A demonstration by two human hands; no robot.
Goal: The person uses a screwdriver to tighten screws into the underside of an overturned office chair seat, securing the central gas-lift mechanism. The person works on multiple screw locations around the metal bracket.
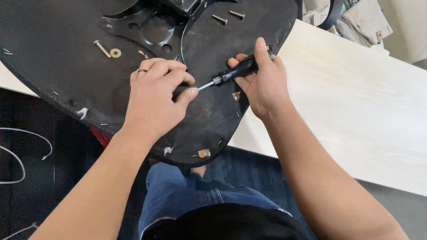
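1. Head view: right hand (262, 82) has its grip clamped around the black handle of a screwdriver (231, 74), shaft pointing left toward the left thumb.
2. Left hand (155, 95) lies curled, knuckles up, on the black fabric underside of a chair seat (58, 75); fingers drawn together over the screwdriver tip, and whether they pinch anything cannot be told.
3. Seat rests partly on a pale wooden desk (356, 106).
4. Loose bolt (102, 49) and brass washer (115, 53) lie on the fabric, just beside each other, near a black metal plate (151, 31).
5. Two more bolts (227, 17) lie above the right hand.
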